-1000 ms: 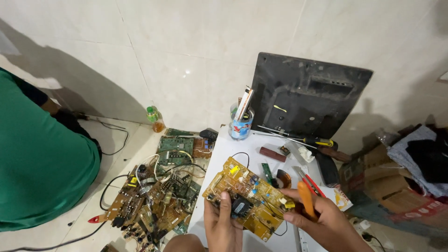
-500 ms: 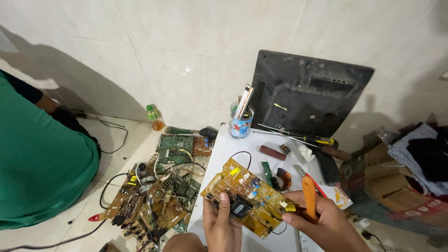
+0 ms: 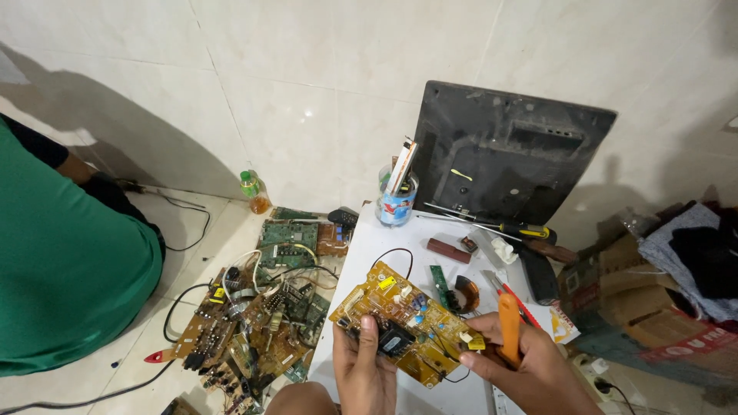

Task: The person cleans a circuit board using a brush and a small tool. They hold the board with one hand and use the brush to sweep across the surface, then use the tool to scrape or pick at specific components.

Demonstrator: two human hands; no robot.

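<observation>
Circuit board (image 3: 407,323) lower, in both hands.

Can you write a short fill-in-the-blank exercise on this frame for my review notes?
1. The left hand and right hand hold a yellow-brown ____ over the white table.
2. The right hand also grips a tool with an ____ handle.
3. A dark panel leans against the ____.
4. More boards lie on the ____.

Missing words: circuit board; orange; wall; floor
</observation>
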